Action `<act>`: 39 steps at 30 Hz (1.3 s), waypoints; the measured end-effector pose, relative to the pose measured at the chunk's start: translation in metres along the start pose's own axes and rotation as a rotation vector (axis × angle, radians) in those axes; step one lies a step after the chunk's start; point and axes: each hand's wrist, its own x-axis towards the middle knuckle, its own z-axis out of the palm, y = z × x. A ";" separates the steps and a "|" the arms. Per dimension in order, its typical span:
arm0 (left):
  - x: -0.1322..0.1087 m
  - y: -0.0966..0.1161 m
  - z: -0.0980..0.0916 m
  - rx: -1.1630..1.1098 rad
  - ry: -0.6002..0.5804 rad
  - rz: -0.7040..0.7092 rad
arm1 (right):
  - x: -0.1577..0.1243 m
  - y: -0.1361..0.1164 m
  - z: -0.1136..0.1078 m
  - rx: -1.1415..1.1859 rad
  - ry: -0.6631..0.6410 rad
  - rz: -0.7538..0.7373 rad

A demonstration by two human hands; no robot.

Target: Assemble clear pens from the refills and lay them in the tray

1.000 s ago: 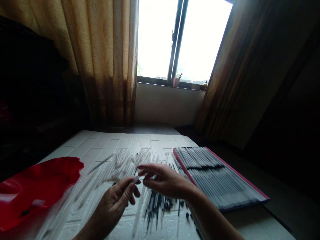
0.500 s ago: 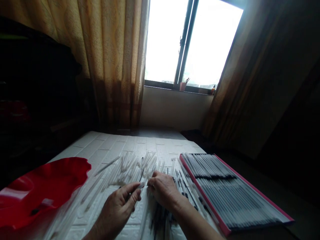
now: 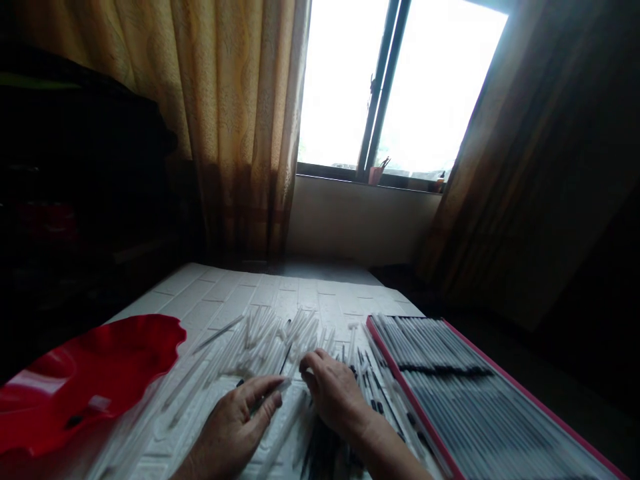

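My left hand (image 3: 243, 417) is closed in a pinch, thumb against fingers, on a slim translucent plastic tube (image 3: 284, 385); most of it is hidden by the hand. My right hand (image 3: 335, 393) is just to the right, a small gap from the left fingertips. Its fingers are curled downward and closed, and what they grip, if anything, is hidden. Beyond both hands lies a loose heap of clear plastic tubes (image 3: 257, 343). Dark slender pen-like sticks (image 3: 320, 443) lie below my right wrist, partly covered by it.
At the left stands a red wavy-rimmed basin (image 3: 150, 333). On the right, a pink-edged box (image 3: 430, 437) holds rows of clear, dark-ended sticks (image 3: 480, 413). The white brick-patterned tabletop (image 3: 280, 287) runs toward a window; a pink cup (image 3: 375, 175) stands on its sill.
The view has shifted slightly, so the box and window sit farther right. My right hand has lifted a little away from the left fingertips, while my left hand keeps its pinch.
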 end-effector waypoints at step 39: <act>-0.007 0.017 -0.001 0.227 -0.091 0.119 | -0.012 -0.006 -0.007 0.121 0.142 -0.288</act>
